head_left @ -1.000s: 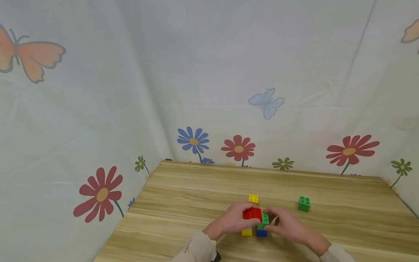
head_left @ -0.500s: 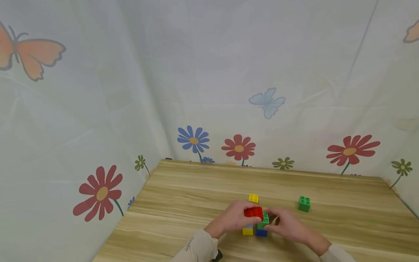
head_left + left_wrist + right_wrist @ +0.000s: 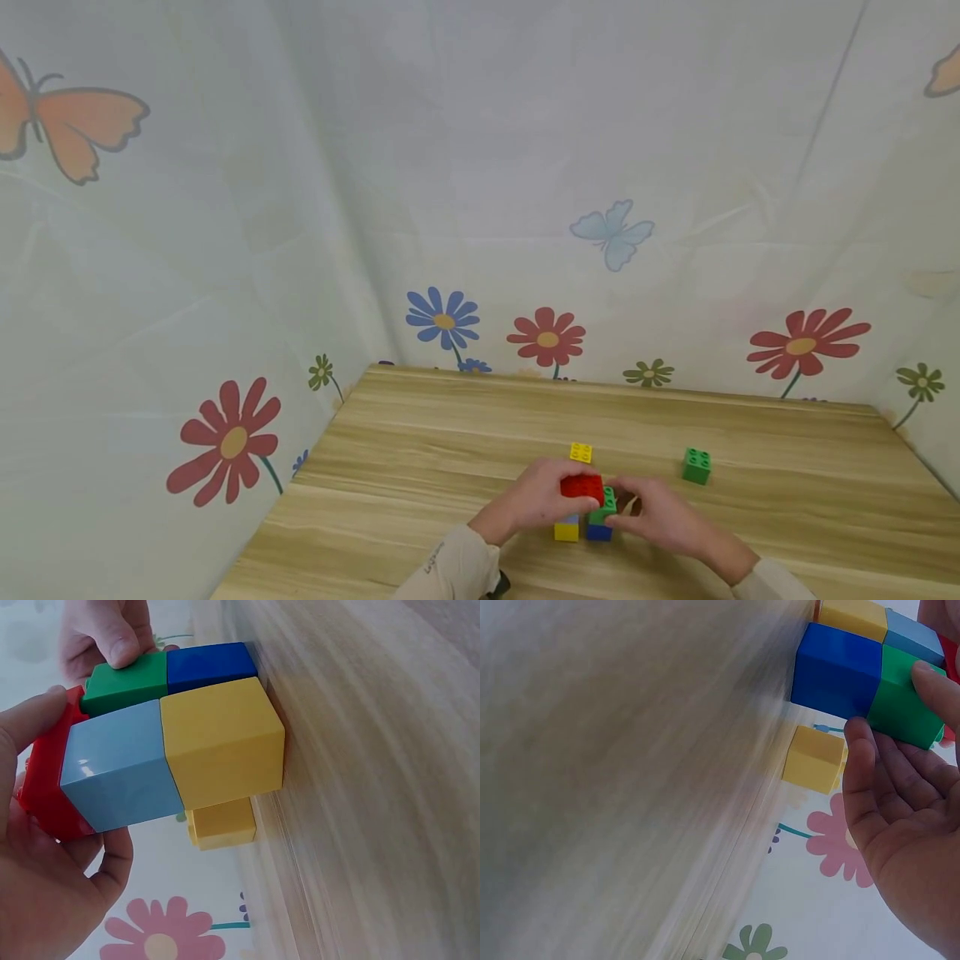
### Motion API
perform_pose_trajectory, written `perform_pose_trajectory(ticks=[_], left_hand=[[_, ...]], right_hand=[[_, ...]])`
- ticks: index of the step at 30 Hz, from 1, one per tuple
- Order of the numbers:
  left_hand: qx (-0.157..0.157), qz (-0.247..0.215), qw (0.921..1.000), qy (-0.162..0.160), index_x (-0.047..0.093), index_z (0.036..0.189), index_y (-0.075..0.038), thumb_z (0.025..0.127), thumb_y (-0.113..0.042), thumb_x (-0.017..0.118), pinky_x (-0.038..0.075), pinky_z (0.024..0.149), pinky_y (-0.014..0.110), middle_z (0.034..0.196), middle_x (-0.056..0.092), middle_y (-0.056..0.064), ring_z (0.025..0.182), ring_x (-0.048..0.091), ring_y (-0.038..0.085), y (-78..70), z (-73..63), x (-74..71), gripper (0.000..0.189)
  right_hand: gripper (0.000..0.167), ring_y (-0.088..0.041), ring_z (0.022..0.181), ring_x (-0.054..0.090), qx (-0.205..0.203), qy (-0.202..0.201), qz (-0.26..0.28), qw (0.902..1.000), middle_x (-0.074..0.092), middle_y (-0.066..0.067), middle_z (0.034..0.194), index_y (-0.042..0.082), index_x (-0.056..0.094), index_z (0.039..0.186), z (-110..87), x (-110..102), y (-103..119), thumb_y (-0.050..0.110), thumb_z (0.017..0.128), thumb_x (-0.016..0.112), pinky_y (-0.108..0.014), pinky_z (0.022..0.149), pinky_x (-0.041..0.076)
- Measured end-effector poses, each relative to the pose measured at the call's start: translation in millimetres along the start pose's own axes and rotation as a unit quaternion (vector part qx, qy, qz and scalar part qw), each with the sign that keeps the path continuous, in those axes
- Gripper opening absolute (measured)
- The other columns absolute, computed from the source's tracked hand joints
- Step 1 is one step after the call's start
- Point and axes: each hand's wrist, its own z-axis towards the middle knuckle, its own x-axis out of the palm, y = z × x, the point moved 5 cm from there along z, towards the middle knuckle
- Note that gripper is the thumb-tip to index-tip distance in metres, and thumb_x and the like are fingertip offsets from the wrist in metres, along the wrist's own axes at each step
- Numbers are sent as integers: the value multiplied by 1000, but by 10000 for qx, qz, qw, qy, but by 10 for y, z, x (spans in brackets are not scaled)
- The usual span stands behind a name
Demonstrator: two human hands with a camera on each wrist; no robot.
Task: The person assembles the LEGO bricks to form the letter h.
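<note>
My left hand [image 3: 536,497] grips a red toy brick [image 3: 581,488] between thumb and fingers. In the left wrist view that brick lies across the top of a light blue brick [image 3: 120,769], which stands on a yellow brick [image 3: 225,739]. Beside this stack, a green brick [image 3: 906,697] sits on a dark blue brick [image 3: 838,671] that rests on the table. My right hand [image 3: 660,517] pinches the green brick, thumb on the near side and fingers behind. The red brick overlaps part of the green one's studs in the head view.
A separate yellow brick [image 3: 581,452] lies on the wooden table [image 3: 435,433] just behind the stacks. Farther right stands another green brick [image 3: 697,466]. A cloth printed with flowers and butterflies hangs behind the table and along its left side.
My left hand and the red brick have shifted slightly to the right, closer over the green brick. The right hand keeps its hold, almost unmoved.
</note>
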Motion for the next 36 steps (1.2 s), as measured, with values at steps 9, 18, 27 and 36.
perform_pose_trajectory(ticks=[9,18,27,36], left_hand=[[133,475,9987,118,63,123,-20,88,-40,66,46,69,15,101,62,-15,80,52,0,-51,-5,-28,40],[183,928,9953,220,63,123,-21,88,-42,64,45,72,15,106,62,-15,84,53,0,-77,10,-49,41],[306,1207,9918,300,64,122,-21,89,-42,63,44,69,13,108,63,-15,82,52,0,-102,5,-60,39],[542,1744,9828,285,66,119,-20,89,-41,64,43,68,12,105,64,-14,80,53,0,-183,2,-70,37]], right_hand=[[38,-9,81,58,-107,37,111,9999,64,5,96,6,62,115,-3,-4,31,30,86,70,-24,66,50],[34,-7,80,58,-397,106,-120,9991,63,11,94,10,63,113,-5,-18,40,33,88,67,-24,65,50],[29,-7,79,57,-246,392,-293,9985,62,14,90,17,63,111,8,-28,71,35,89,65,-24,65,49],[28,-8,79,57,-333,365,-185,9986,62,15,90,17,64,111,9,-28,67,34,89,66,-24,66,50]])
